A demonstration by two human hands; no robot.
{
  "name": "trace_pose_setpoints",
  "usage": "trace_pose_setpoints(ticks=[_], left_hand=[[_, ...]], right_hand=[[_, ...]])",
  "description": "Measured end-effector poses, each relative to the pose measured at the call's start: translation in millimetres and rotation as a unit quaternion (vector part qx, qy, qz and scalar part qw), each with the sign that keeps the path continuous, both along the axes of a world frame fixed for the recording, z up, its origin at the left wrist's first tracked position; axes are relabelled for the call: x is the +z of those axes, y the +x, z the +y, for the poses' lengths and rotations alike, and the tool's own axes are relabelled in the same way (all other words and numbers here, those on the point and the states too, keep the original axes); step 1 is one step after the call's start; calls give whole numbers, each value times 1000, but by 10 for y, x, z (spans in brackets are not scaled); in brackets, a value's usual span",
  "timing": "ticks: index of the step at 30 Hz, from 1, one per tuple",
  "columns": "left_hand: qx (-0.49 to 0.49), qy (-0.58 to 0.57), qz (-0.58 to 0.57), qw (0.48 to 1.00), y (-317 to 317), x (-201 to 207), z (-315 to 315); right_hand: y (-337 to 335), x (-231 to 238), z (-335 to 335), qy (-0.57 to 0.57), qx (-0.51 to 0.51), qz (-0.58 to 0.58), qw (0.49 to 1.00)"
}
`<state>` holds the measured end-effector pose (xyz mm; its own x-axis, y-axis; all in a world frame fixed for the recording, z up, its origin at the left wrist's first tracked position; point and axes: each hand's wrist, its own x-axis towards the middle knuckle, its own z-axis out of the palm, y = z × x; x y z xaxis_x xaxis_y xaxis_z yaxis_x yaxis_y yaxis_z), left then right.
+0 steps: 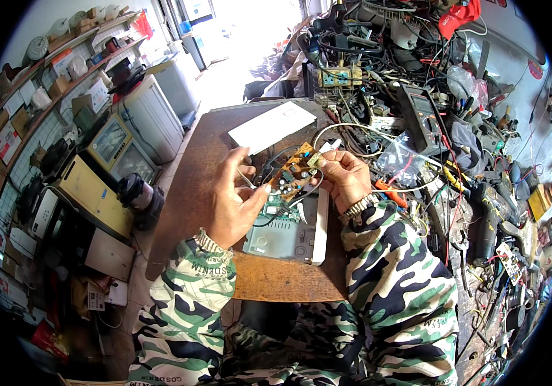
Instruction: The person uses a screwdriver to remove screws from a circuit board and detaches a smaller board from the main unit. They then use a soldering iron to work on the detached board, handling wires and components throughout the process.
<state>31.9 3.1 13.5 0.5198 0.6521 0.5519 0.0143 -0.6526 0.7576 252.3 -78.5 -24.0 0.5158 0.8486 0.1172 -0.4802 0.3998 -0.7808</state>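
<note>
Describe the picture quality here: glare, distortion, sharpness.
Head view: the doorway at top is blown out to white; wall shelves at left bend with the fisheye, and black surrounds the round image; the circuit board looks fairly sharp, though its smallest parts can't be told.

On the brown wooden surface (189,219), the open, pale plastic casing (282,240) lies nearer than the flat white rectangular panel (272,128). Between left hand (238,201) and right hand (343,177), above the casing, is the brown circuit board (293,172); the boxy dark multimeter (421,119) lies farther right.
</note>
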Motion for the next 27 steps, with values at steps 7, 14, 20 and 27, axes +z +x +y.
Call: trace_pose_setpoints(ticks=[7,14,20,27], left_hand=[[117,262,81,954,66,38,-87],[101,353,104,924,0,52,-33],[109,311,83,940,-67,99,-64],[73,148,-3,986,-55,73,187]], right_hand=[[-3,2,-42,-5,-4,-32,999],[-108,91,-61,-17,-13,-57,998],[-264,305,-127,9,-41,-83,996],[-71,346,-219,32,-57,-90,994]])
